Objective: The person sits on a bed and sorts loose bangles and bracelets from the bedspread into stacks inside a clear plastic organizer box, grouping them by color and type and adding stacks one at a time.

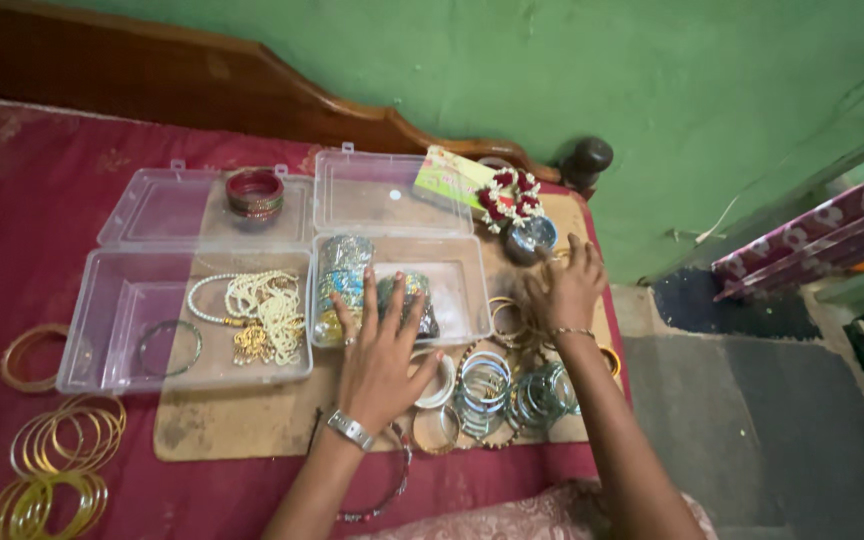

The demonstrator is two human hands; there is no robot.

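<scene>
Left hand (380,362) over box edge (392,342)

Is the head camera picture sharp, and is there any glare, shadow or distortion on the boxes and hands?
Head view: soft, even light with no hard shadows; a small bright glare spot on the lid of the right clear box; the left hand and right hand look slightly soft, maybe from motion; the wide lens bends the headboard and stretches the edges.

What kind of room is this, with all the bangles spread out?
Most likely a bedroom in a home. A carved wooden headboard runs along a plain green wall, and the clear plastic boxes and bangles lie on a red bedcover, where the left hand and right hand sort them.
</scene>
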